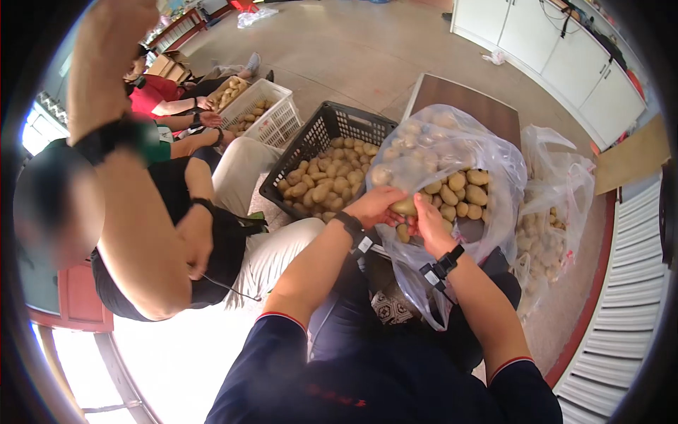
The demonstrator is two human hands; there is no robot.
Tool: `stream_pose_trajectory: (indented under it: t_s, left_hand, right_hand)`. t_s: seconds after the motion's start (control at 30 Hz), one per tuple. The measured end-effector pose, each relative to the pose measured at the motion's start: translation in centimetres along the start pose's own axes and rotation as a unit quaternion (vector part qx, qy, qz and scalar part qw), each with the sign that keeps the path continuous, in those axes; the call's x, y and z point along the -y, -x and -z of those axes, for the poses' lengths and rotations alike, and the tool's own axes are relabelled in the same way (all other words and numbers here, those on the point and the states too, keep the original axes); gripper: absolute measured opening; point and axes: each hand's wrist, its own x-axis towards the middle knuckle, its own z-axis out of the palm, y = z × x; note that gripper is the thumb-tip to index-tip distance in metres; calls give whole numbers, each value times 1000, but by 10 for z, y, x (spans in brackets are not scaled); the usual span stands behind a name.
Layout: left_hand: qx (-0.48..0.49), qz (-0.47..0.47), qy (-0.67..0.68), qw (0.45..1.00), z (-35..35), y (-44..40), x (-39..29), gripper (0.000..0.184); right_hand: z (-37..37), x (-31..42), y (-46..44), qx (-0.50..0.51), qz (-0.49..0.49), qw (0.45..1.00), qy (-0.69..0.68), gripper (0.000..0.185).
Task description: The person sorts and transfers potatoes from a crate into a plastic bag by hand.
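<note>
Between my two hands is one potato, over the near side of an open clear plastic bag. My left hand has its fingers around the potato from the left. My right hand touches it from the right with its fingertips. Several potatoes lie inside the bag, some seen through the plastic. Left of the bag, a black crate holds many potatoes. Black bands are on both my wrists.
A brown board lies behind the bag. Another plastic bag of potatoes stands at the right. At left sit co-workers, one with a raised arm near the camera. Beyond the black crate is a white crate with potatoes.
</note>
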Motion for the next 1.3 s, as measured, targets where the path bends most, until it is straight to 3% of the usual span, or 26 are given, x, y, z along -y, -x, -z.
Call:
stream_pose_trajectory:
  t_s: [0.07,0.13,0.27,0.3,0.33,0.4,0.43,0.5,0.53,0.6,0.83,0.87,0.9,0.97,1.0,1.07,1.2,1.27,1.3]
  left_hand:
    - [6,-11,5,1000,6,-3,5,41]
    - [-18,3,6,1000,10,-1,3,38]
    - [-28,-6,44,999,23,-3,5,36]
    - [-58,-17,58,997,27,-4,6,35]
    - [-89,-28,72,993,31,-4,7,34]
    - [-92,-42,86,991,43,-5,10,31]
    - [-115,-56,103,986,49,-6,12,29]
    - [-157,-75,141,975,61,-10,15,25]
    - [-158,-75,142,974,67,-10,17,25]
    - [-196,-90,189,958,80,-9,22,22]
    - [-299,-146,244,911,107,3,37,21]
    - [-354,-178,-207,894,109,13,35,28]
    - [-336,-156,-616,695,109,21,35,35]
    - [-379,-200,-571,701,123,9,52,44]
    - [-390,-135,-602,683,119,15,46,45]
    - [-405,-125,-603,676,144,19,62,41]
    - [-383,-200,-406,805,175,-12,90,34]
    - [-361,-215,-353,836,186,-34,103,36]
    - [-386,-162,-413,809,195,-43,108,30]
  right_hand:
    - [1,-4,-3,-9,14,1000,21,43]
    - [4,-13,-7,15,99,993,70,41]
    - [11,-24,-7,-25,123,985,118,31]
    - [13,-31,-13,-45,203,962,175,25]
    - [23,-37,-13,-47,201,963,176,25]
    - [39,-45,-9,-143,294,863,385,27]
    - [47,-46,-6,-142,293,863,386,27]
    - [62,-48,0,-194,361,728,550,33]
    - [68,-51,3,-193,361,728,550,33]
    - [73,-57,8,-176,244,726,619,39]
    - [83,-63,18,-114,213,717,654,33]
    - [84,-64,16,-115,216,700,671,34]
    - [85,-65,15,-114,219,684,687,35]
    - [87,-65,18,-102,246,668,695,35]
    - [85,-62,18,-89,229,672,699,35]
    - [82,-61,18,-85,170,698,690,36]
    - [83,-56,23,-88,164,705,685,43]
    - [91,-62,21,-88,169,719,668,47]
    - [93,-66,18,-97,180,738,644,48]
